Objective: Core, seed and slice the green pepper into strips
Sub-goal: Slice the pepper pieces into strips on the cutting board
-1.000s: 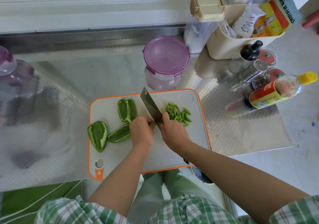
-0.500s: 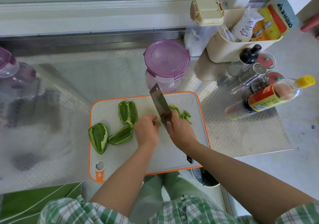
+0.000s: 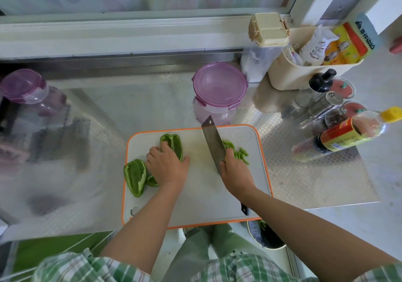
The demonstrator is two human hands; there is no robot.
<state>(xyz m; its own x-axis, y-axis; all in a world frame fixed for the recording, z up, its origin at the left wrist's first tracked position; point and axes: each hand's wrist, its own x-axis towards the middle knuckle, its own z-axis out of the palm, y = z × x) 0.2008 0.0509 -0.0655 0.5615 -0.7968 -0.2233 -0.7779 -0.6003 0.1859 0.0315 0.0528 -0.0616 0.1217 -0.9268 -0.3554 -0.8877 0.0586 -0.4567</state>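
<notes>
Your left hand (image 3: pixel 167 165) is down on the cutting board (image 3: pixel 206 197), laid over the far pepper half (image 3: pixel 175 146), knuckles up and thumb spread out toward the blade. Your fingers bend down onto that half, but their tips are hidden from up here. That means I cannot tell whether you have hold of it or only rest on it.

Just outside that hand, on the side away from the blade, a second pepper half (image 3: pixel 134 178) lies open side up with its pale cut edge showing. A smaller pepper piece (image 3: pixel 151 181) peeks out from under your wrist, right beside that second half.

Over to your right hand (image 3: pixel 236 173): it is closed round the handle of the cleaver (image 3: pixel 214 143), gripping up close to the blade. The blade points away from you, in the gap between your two hands. Just past your right knuckles, against the outer side of the blade, sits the little heap of cut strips (image 3: pixel 238 152).

Beyond the blade tip stands a tub with a purple lid (image 3: pixel 219 86). Further off to the right of your knife hand is a bottle with a yellow cap (image 3: pixel 348 135).
</notes>
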